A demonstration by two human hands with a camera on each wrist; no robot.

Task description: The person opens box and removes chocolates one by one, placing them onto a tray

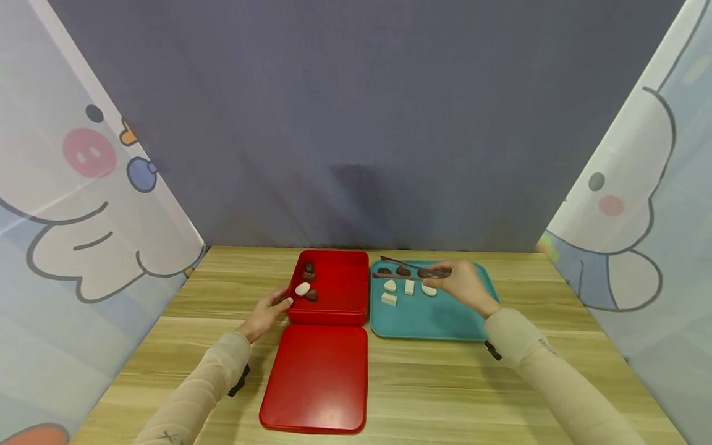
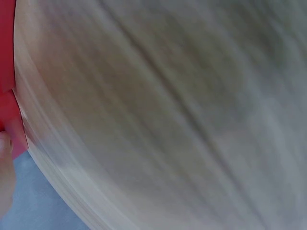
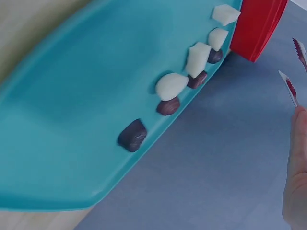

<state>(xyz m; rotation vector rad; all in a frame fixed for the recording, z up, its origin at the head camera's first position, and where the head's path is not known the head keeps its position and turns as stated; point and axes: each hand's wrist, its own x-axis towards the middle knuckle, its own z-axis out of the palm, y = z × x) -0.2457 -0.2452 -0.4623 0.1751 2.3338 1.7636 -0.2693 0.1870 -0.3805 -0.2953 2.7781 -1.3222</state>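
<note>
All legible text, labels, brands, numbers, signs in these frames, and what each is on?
No legible text.
Right sleeve: small dark mark near the cuff, too small to read.
Left sleeve: green X-like mark, can't tell if lettering.
Red box, red lid, teal tray, tongs: none visible.

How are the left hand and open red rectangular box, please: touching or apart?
Touching: the head view shows the left hand holding the red box at its left side.
</note>
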